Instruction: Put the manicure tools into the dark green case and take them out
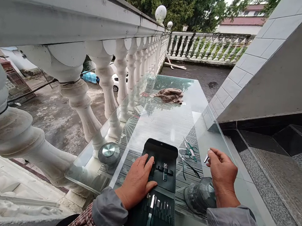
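Note:
A black manicure case (163,147) lies unfolded on the glass table. My left hand (138,180) rests flat on its left side, fingers stretched and thumb apart, covering part of the upper panel. Strapped to that panel is a nail clipper (165,172). Several slim metal tools (161,208) stand in the lower panel's slots. To the right of the case, my right hand (221,172) is closed in a pinch on a small silver metal tool (207,156), mostly hidden by the fingers. Between hand and case lie green-handled scissors (190,152) and a dark-handled nipper (188,166).
A crumpled brown cloth (170,95) lies at the table's far end. Round metal-capped supports (109,155) show at the left and below my right hand. A white balustrade (101,68) runs along the left; a tiled slanted wall (253,62) rises on the right.

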The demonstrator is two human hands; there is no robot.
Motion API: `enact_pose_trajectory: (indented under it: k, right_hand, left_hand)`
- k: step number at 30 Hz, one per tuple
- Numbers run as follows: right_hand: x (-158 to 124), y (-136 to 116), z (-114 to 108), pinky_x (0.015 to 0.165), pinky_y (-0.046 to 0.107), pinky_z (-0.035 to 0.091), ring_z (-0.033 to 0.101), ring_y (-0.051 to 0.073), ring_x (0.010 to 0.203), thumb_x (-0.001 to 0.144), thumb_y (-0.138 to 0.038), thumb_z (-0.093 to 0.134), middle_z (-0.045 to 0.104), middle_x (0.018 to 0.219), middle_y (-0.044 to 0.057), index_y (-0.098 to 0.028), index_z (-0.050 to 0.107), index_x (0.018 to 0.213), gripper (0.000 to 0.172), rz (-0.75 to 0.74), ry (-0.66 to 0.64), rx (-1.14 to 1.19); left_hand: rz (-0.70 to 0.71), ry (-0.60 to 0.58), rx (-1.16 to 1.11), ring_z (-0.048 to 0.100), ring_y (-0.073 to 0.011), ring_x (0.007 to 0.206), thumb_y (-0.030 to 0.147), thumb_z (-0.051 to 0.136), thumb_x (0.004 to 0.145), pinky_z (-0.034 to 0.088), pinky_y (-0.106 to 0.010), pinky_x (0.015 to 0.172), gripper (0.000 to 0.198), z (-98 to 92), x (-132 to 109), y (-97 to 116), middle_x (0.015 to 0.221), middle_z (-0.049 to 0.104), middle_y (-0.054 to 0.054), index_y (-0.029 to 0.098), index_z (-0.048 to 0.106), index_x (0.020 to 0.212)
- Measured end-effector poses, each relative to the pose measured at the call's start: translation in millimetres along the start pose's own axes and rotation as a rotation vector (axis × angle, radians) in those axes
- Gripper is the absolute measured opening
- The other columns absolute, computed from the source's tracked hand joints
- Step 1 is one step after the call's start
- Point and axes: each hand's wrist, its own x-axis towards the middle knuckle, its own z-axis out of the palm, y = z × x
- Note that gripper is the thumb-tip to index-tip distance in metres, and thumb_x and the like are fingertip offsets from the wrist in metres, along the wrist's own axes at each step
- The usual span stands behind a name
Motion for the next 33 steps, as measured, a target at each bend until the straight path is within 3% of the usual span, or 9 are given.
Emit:
enact_pose_trajectory:
  k: [4,11,15,21,25,33]
  right_hand:
    - [-14.0,-22.1,0.8,0.048,0.025,0.046,0.052,0.011,0.055,0.062,-0.042,0.066,0.054,0.067,-0.002,-0.013,0.061,0.093,0.043,0.131,0.083,0.332]
    - [-30.1,-37.9,6.6,0.046,0.023,0.047,0.054,0.01,0.055,0.061,-0.042,0.069,0.055,0.069,-0.002,-0.015,0.057,0.091,0.042,0.113,0.041,0.433]
    - [-42.9,-40.6,12.4,0.047,0.024,0.048,0.054,0.011,0.054,0.065,-0.045,0.067,0.056,0.067,-0.002,-0.015,0.059,0.095,0.043,0.058,-0.058,0.378]
    - [-79.6,-46.6,32.7,0.059,0.03,0.05,0.057,0.014,0.06,0.072,-0.045,0.062,0.061,0.071,0.001,-0.017,0.063,0.093,0.035,-0.164,-0.399,0.125]
    - [-90.8,-47.1,46.0,0.066,0.03,0.047,0.057,0.015,0.063,0.074,-0.046,0.058,0.063,0.071,0.002,-0.018,0.065,0.089,0.032,-0.288,-0.373,-0.008]
    - [-84.1,-39.0,53.4,0.067,0.031,0.045,0.06,0.017,0.065,0.074,-0.047,0.055,0.067,0.073,0.003,-0.019,0.066,0.089,0.034,-0.233,-0.443,-0.129]
  left_hand:
    - [0.006,0.007,-0.004,0.034,-0.0318,0.13,0.024,0.072,0.073,0.033,-0.049,0.105,0.078,0.2,-0.6,-0.3,0.138,0.037,-0.016,0.019,0.03,0.137]
    - [-0.006,-0.008,0.001,0.034,-0.0318,0.129,0.023,0.074,0.071,0.033,-0.048,0.106,0.079,-0.7,0.3,1.1,0.138,0.038,-0.017,0.017,0.031,0.137]
    - [-0.011,-0.026,0.018,0.033,-0.0321,0.129,0.023,0.075,0.071,0.032,-0.047,0.106,0.079,-1.8,0.6,2.3,0.138,0.037,-0.018,0.015,0.032,0.137]
    - [-0.002,-0.015,0.045,0.035,-0.0321,0.128,0.024,0.076,0.07,0.033,-0.048,0.106,0.079,-1.6,1.3,3.4,0.137,0.037,-0.018,0.015,0.032,0.136]
    - [0.005,-0.013,0.064,0.036,-0.0321,0.127,0.024,0.076,0.07,0.033,-0.047,0.106,0.079,0.3,2.0,3.4,0.136,0.038,-0.019,0.013,0.033,0.135]
    - [0.019,-0.001,0.044,0.035,-0.0328,0.128,0.023,0.076,0.07,0.033,-0.048,0.105,0.079,-0.4,1.7,3.4,0.136,0.039,-0.02,0.012,0.033,0.135]
